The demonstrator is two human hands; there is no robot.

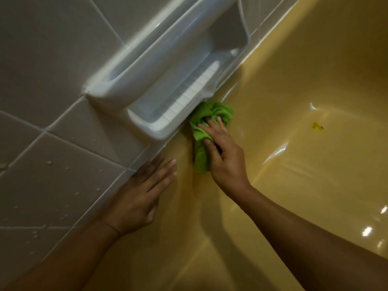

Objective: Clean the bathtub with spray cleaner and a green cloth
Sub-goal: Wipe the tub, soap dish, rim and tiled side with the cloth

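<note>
Just beneath the white soap dish (168, 85), the green cloth (218, 111) is held bunched against the rim of the yellow bathtub (294, 80). It is gripped by the right hand (226, 160), fingers curled over it. The left hand (138, 196), below the dish, is laid flat on the rim, fingers straight. Wiping appears to be the step in hand. Next, the cloth would likely need working along the seam under the dish, whose overhanging lip crowds the gap. Droplets (49, 162) are seen on the tiled wall (52, 59) left of the dish. No spray cleaner is visible.
</note>
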